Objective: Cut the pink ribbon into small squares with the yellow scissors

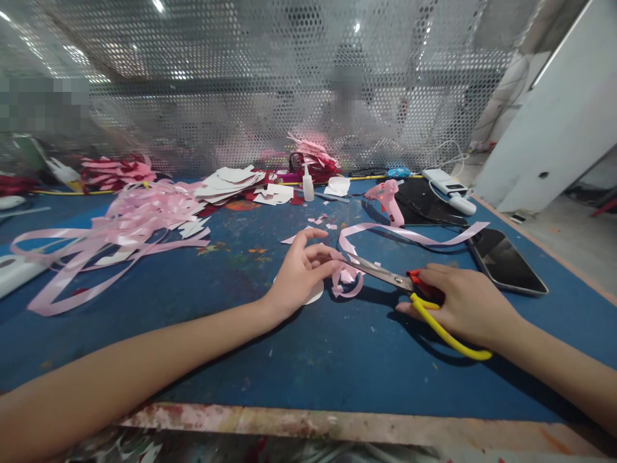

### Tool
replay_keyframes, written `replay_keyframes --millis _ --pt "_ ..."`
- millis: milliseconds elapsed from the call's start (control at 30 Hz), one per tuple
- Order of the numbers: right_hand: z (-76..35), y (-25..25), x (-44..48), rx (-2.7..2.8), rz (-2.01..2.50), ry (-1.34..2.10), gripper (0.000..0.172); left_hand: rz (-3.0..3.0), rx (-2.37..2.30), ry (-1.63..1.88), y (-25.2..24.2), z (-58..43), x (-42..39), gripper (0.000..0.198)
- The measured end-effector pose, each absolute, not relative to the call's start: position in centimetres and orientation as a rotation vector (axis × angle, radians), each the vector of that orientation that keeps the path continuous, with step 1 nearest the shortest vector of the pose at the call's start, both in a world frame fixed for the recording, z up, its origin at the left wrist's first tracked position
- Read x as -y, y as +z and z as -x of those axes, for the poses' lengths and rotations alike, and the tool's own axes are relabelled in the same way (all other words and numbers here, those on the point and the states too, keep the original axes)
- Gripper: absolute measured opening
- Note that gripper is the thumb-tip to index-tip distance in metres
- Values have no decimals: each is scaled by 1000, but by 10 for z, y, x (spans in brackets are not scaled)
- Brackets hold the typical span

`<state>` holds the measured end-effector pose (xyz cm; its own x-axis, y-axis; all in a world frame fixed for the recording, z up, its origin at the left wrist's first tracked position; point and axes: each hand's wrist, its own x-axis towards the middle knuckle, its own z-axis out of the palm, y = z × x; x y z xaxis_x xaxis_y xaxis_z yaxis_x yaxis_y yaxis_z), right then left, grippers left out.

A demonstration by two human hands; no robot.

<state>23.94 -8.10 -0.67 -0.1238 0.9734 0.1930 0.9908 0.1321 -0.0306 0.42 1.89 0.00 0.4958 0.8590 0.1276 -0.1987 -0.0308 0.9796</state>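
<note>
My left hand (pixel 301 270) is closed in a pinch on a pink ribbon (pixel 357 288), whose short loops hang just right of the fingertips. A longer strip of pink ribbon (pixel 414 235) curls away to the right behind the blades. My right hand (pixel 465 302) grips scissors (pixel 380 272) with one red and one yellow handle. Their blades point left and reach the ribbon by my left fingertips; whether they are fully closed is hard to see. Under my left hand, part of a white rounded piece (pixel 315 295) shows on the blue tabletop (pixel 231 366).
A heap of pink ribbon (pixel 149 212) lies at the left, beside stacked white pieces (pixel 229 183). Behind my hands stand a small white bottle (pixel 307 184) and a pink glue gun (pixel 390 200). A phone (pixel 506 260) lies at the right. Perforated metal sheet (pixel 270 83) rises at the back.
</note>
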Motion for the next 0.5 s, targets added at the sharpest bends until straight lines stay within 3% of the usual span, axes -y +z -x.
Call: replay_keyframes --millis 500 --pt "-239 -8 84 2314 1906 -196 48 -1384 -669 913 2 -4 -17 49"
